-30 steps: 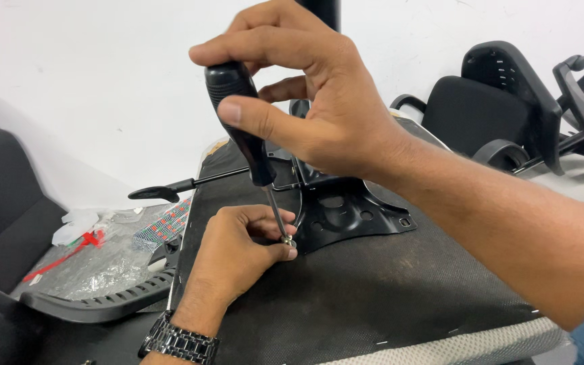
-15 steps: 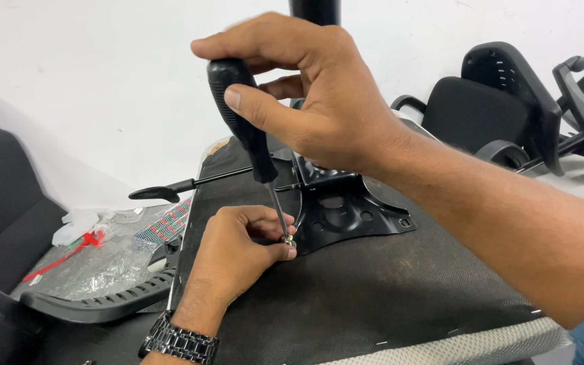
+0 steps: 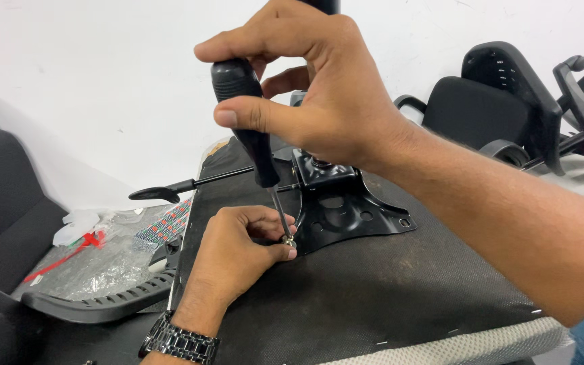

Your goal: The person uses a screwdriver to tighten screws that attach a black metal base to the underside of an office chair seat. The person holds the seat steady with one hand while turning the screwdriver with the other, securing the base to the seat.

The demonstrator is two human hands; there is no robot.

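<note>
My right hand (image 3: 319, 94) grips the black handle of a screwdriver (image 3: 246, 122), whose thin shaft slants down to a small silver screw (image 3: 288, 240). My left hand (image 3: 238, 253), with a metal watch on the wrist, pinches that screw at the front corner of a black metal mounting plate (image 3: 346, 216). The plate lies on the dark fabric underside of an upturned chair seat (image 3: 373, 297). A black lever (image 3: 170, 190) sticks out to the left from the plate.
A black plastic armrest (image 3: 103, 301) and clear plastic bags with red bits (image 3: 96, 257) lie at the left, beside a dark cushion (image 3: 1, 203). Another black chair part (image 3: 501, 101) rests at the back right against a white wall.
My right hand has shifted its fingers round the screwdriver handle, and the handle stands slightly more upright. The left hand and the screw stay where they were.
</note>
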